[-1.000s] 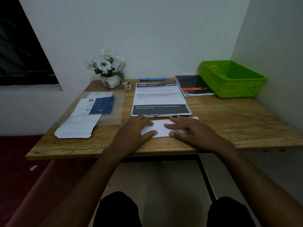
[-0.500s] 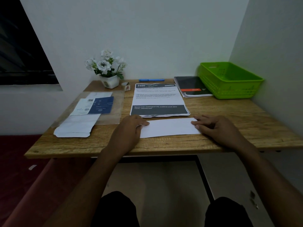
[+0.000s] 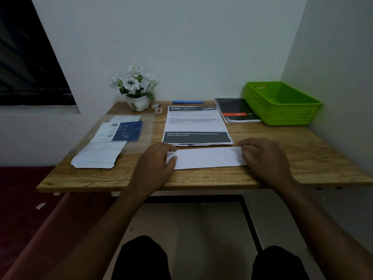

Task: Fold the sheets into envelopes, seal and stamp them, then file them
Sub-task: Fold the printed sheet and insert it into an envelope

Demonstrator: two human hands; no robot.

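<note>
A folded white sheet (image 3: 207, 158) lies flat near the front edge of the wooden table (image 3: 314, 158). My left hand (image 3: 156, 165) presses on its left end, thumb and fingers on the paper. My right hand (image 3: 264, 158) rests on its right end, fingers curled over the top right corner. Just behind it lies a printed sheet (image 3: 195, 125) with dark bands. On the left lie white envelopes (image 3: 96, 156) and a blue card (image 3: 128, 131) on a clear plastic sleeve. A small stamp (image 3: 158, 110) stands by the flower pot.
A green basket (image 3: 282, 104) stands at the back right against the wall, with a dark notebook (image 3: 236, 112) beside it. A blue pen (image 3: 187, 102) lies at the back edge. A pot of white flowers (image 3: 135, 87) stands at the back left.
My right hand slid from the middle of the folded sheet out to its right end, then settled on the top right corner. My left hand stayed on the left end.
</note>
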